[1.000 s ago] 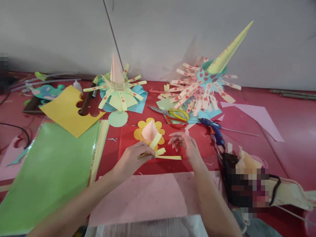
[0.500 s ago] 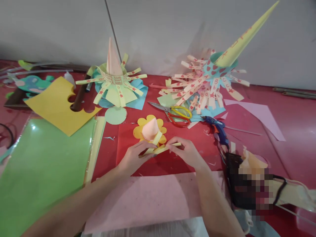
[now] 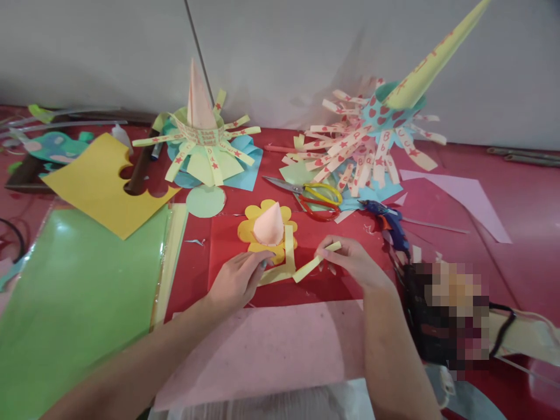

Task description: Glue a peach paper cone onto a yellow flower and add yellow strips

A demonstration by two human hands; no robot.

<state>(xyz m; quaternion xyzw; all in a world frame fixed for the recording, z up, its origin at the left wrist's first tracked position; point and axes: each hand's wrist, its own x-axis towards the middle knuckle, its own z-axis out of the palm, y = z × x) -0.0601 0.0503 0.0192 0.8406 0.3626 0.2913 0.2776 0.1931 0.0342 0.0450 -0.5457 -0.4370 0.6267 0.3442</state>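
My right hand (image 3: 347, 261) pinches a pale yellow paper strip (image 3: 312, 267) between thumb and fingers, its lower end slanting down to the left. My left hand (image 3: 238, 279) is closed, thumb against fingers, and what it grips, if anything, is hidden. From beside its fingertips a second yellow strip (image 3: 277, 274) runs right and meets the foot of an upright strip (image 3: 289, 248). Just beyond, a pale pink paper cone (image 3: 269, 226) stands on a yellow flower-shaped paper (image 3: 247, 231), which lies on red paper (image 3: 227, 233).
Scissors (image 3: 321, 195) and a blue glue gun (image 3: 389, 221) lie behind my right hand. Two paper cone crafts with strips, one with a pink cone (image 3: 201, 105) and one with a yellow cone (image 3: 437, 58), stand by the wall. Green sheets (image 3: 96, 280) lie left; pink paper (image 3: 271, 350) is in front.
My right hand has moved right with a yellow strip, away from my left hand. The other strips now rest apart from it, one pointing upright beside the flower.
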